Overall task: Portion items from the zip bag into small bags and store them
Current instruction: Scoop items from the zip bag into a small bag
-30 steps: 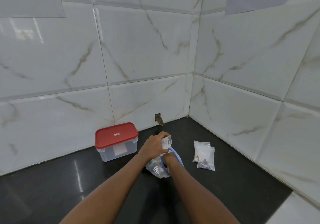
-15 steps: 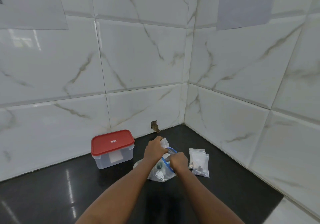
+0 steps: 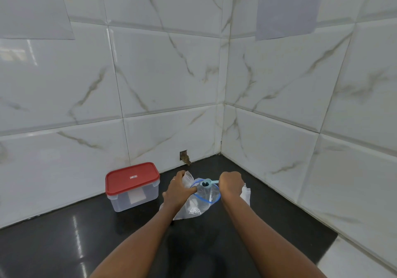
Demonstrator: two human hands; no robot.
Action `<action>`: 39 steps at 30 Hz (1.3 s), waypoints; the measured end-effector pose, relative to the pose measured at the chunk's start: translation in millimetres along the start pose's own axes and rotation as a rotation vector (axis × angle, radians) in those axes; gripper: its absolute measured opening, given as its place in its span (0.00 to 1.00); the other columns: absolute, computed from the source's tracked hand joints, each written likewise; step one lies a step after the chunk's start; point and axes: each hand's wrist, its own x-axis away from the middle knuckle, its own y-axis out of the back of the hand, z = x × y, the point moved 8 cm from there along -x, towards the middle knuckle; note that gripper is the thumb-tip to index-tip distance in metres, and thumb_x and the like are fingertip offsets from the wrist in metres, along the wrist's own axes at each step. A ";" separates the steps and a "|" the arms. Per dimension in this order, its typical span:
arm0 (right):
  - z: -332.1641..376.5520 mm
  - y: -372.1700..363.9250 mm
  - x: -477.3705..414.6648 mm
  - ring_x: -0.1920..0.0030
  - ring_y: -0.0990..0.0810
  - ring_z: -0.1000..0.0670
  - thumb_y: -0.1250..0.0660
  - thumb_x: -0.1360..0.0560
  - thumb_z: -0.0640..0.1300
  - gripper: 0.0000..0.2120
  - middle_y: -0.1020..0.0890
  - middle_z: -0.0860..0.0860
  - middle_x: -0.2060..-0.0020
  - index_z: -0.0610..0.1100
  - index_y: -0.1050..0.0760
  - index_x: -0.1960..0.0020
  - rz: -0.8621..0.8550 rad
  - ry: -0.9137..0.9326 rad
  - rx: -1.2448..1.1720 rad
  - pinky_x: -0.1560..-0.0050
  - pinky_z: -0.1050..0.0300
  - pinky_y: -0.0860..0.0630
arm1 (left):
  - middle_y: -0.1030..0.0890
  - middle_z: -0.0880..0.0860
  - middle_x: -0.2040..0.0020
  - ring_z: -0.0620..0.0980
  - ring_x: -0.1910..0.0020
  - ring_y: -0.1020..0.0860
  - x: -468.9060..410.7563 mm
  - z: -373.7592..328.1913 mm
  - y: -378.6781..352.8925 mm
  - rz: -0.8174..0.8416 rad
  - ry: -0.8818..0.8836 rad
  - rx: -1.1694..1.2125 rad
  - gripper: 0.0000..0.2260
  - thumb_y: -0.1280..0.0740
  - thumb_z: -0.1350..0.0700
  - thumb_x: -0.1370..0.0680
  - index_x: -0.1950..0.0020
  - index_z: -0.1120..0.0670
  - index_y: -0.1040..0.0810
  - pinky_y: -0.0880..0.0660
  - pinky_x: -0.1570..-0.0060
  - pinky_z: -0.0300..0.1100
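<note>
R hand (image 3: pixel 231 184) fist-curled round the handle of a blue scoop (image 3: pixel 207 183). Its bowl, w/ dark bits in it, sits over the zip bag (image 3: pixel 199 204) mouth, lower centre of frame. L hand (image 3: pixel 178 191) pinches a small bag (image 3: pixel 187 177) upright, just left of the bowl; can't tell if its mouth is open. Scoop's long axis runs left-right, bowl end toward the small bag, so next is prob. a short carry left & tip. Spare bags (image 3: pixel 246 192) lie behind R wrist.
</note>
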 end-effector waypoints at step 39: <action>14.2 -13.9 59.0 0.73 0.20 0.54 0.38 0.30 0.49 0.14 0.17 0.51 0.70 0.43 0.17 0.61 -0.104 1.299 0.637 0.75 0.66 0.25 | 0.25 0.54 0.36 0.51 0.39 0.25 11.9 0.8 -5.9 -0.030 -0.042 -0.013 0.22 0.33 0.51 0.24 0.33 0.55 0.33 0.30 0.38 0.41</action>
